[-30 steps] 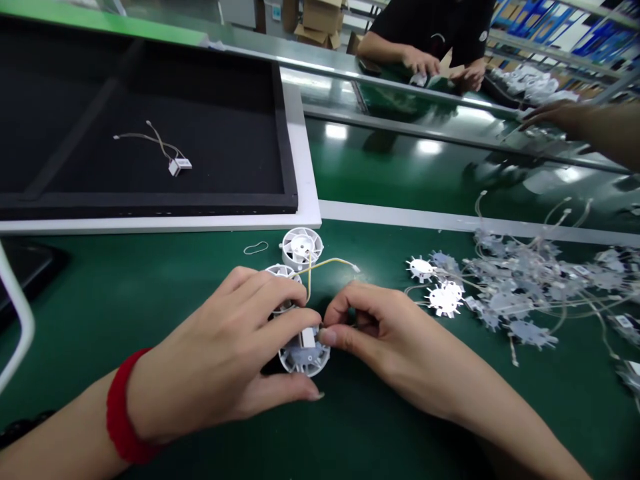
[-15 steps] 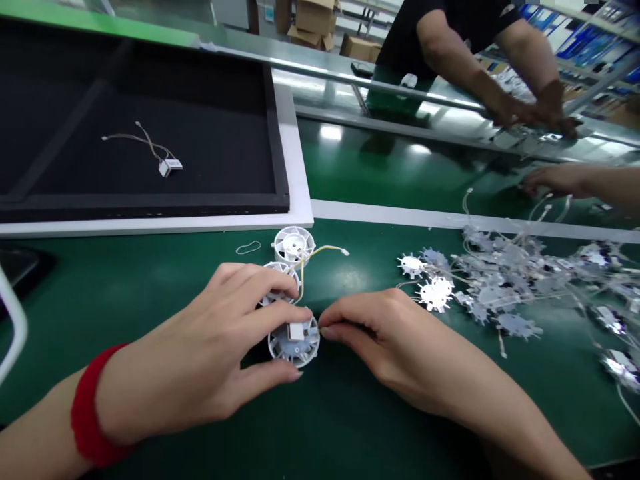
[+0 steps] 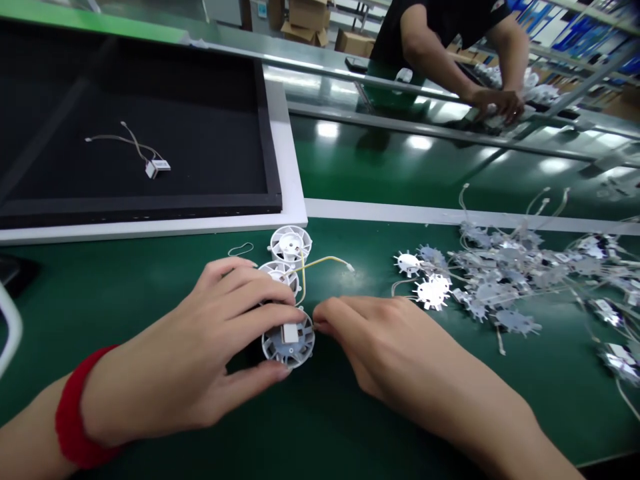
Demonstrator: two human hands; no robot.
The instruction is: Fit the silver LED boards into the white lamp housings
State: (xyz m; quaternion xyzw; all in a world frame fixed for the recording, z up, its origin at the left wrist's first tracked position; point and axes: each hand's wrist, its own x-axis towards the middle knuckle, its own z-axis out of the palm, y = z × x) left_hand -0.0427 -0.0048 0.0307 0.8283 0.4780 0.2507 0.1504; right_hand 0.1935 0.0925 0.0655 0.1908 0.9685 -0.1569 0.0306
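My left hand (image 3: 200, 353), with a red band at its wrist, grips a round white plastic housing (image 3: 309, 350) between thumb and fingers. Inside the housing lies a grey toothed plate (image 3: 295, 352) carrying a small white block (image 3: 289, 333). My right hand (image 3: 395, 353) pinches thumb and forefinger together at the housing's right edge; what is between the fingertips is hidden. Just behind my left fingers are two more white housings, a near one (image 3: 278, 273) partly covered and a far one (image 3: 291, 244). A yellow-white wire (image 3: 325, 259) with a white plug lies across them.
Many loose toothed plates with wires (image 3: 500, 280) are heaped at the right. A black tray (image 3: 200, 147) with a white border holds a small wired part (image 3: 159, 165). A thin loop (image 3: 241, 249) lies on the green table (image 3: 345, 413). Across the bench, a co-worker's hands (image 3: 495, 103) handle parts.
My hands stay at the same housing, the right one still pinching at its edge. The view has shifted slightly. The co-worker's hands have moved, and another hand at the right has left the view.
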